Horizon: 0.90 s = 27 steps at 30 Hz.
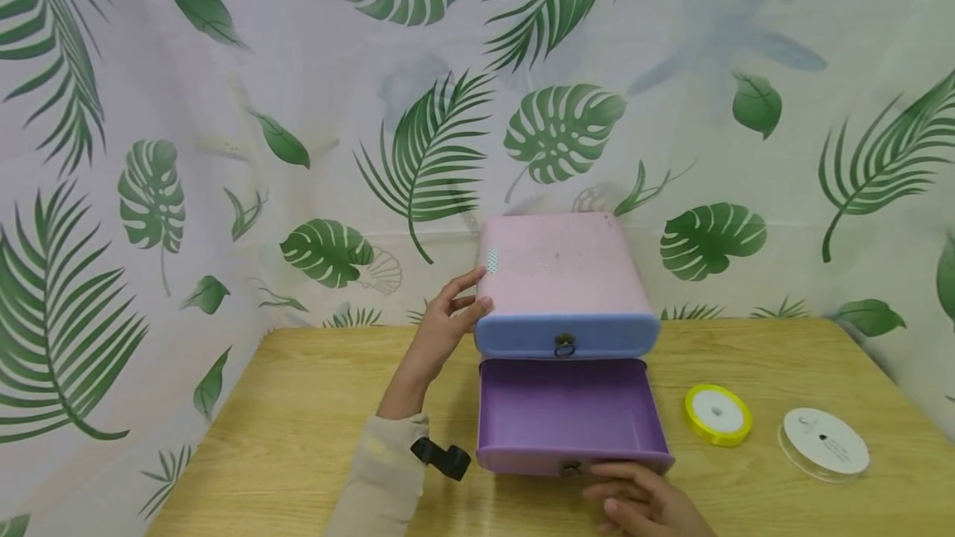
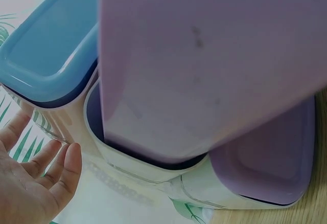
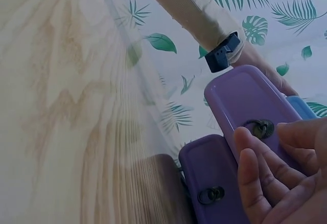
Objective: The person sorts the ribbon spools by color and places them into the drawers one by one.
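A small pink drawer cabinet (image 1: 559, 263) stands against the wall sheet, its blue top drawer (image 1: 518, 336) closed. Below that, a purple drawer (image 1: 567, 404) is pulled out, and nothing shows inside it. My left hand (image 1: 440, 330) touches the cabinet's left side at the top, fingers extended. Near the front of the pulled-out drawer is my right hand (image 1: 645, 504), fingers loosely bent beside the dark ring pull (image 3: 262, 129). I see no grip on the ring. Another purple drawer (image 3: 204, 157), closed, sits lower down in the right wrist view.
Two spools lie on the wooden table (image 1: 298, 404) right of the cabinet: one with a yellow rim (image 1: 734, 421), one white (image 1: 828, 442). A leaf-printed sheet (image 1: 246, 106) hangs behind. The drawer juts out toward the front.
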Motion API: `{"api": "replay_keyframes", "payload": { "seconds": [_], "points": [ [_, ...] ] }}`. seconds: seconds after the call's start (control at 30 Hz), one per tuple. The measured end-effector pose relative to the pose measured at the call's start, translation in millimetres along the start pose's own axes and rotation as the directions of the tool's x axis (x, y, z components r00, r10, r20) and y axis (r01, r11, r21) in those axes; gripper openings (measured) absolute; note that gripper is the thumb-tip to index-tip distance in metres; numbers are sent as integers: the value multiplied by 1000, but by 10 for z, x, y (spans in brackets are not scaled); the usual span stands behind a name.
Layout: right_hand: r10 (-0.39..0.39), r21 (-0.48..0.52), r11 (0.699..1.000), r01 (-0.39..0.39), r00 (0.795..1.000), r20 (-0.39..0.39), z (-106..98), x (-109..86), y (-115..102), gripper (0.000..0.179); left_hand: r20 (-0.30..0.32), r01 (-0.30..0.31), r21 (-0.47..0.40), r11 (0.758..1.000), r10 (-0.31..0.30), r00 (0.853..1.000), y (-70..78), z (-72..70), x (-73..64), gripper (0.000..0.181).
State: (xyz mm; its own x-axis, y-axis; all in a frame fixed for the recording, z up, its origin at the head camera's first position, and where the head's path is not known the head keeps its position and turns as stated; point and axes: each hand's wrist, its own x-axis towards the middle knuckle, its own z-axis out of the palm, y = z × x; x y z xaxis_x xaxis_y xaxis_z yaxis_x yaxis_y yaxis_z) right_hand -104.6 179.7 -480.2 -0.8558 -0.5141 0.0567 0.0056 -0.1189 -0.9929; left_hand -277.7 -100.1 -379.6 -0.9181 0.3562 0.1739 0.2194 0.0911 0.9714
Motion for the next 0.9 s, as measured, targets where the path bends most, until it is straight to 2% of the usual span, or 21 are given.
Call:
{"api": "replay_keyframes", "payload": {
  "seconds": [0.07, 0.13, 0.23, 0.47, 0.6, 0.7, 0.8, 0.9],
  "points": [
    [12, -17, 1000, -12, 1000, -14, -35, -38, 3, 41, 3, -2, -1, 1000, 2, 1000, -2, -3, 2, 54],
    [68, -23, 997, -69, 997, -32, -78, -77, -7, 38, 3, -2, 1, 1000, 2, 1000, -6, -6, 5, 54],
    [103, -68, 992, -106, 993, -50, -152, -142, -24, 37, 0, 2, 1, 1000, -2, 1000, -13, -7, 11, 53],
    [92, -121, 988, -99, 994, -60, -357, -324, -69, 43, -6, 2, -2, 1000, -2, 1000, -14, -5, 11, 53],
    [102, -168, 978, -120, 988, -113, -506, -459, -121, 41, -8, 6, 0, 1000, -6, 1000, -11, -4, 7, 53],
    [154, -240, 950, -201, 967, -202, -648, -547, -188, 34, -8, 6, 2, 1000, -6, 1000, -3, 0, 6, 53],
    [172, -325, 907, -267, 941, -293, -792, -626, -257, 31, -8, 5, 1, 1000, -5, 1000, 5, 3, 6, 52],
    [58, -431, 879, -204, 943, -328, -917, -703, -292, 35, -9, 6, -1, 1000, -6, 1000, 12, 7, 4, 53]
  ]
}}
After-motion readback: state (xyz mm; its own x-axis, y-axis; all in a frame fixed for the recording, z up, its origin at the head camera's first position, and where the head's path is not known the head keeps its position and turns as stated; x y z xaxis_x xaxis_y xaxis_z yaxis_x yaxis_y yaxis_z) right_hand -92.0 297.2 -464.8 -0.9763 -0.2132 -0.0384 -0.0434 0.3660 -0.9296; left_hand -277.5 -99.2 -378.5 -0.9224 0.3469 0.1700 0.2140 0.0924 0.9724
